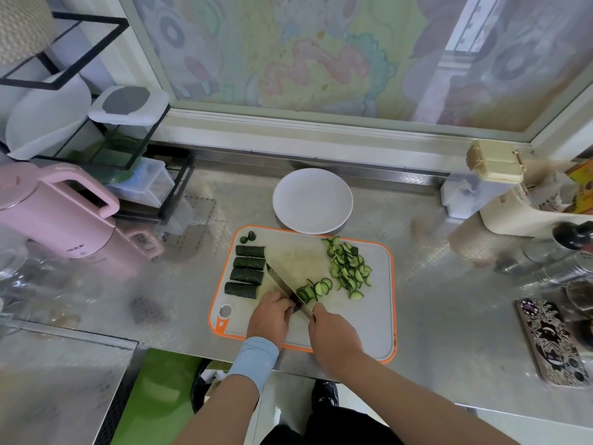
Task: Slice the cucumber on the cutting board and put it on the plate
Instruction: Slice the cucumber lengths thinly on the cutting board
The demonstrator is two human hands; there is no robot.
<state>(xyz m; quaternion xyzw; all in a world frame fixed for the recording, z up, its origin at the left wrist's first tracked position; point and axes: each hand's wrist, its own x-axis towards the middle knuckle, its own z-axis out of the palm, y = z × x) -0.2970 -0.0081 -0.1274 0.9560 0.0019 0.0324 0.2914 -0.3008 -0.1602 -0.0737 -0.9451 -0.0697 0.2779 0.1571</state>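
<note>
Head view. Slicing under way: gripping the knife (282, 282) in the right hand (333, 332), pinning a cucumber piece (304, 295) under the curled left hand (271, 316) at 6 o'clock on the cutting board (369, 316). Leaving four cucumber lengths (247, 271) uncut at 9 o'clock. Likely calling next for short strokes, keeping slices (348, 271) off the 3 o'clock rim. Finding clear passage to the plate (313, 200) at 12 o'clock.
</note>
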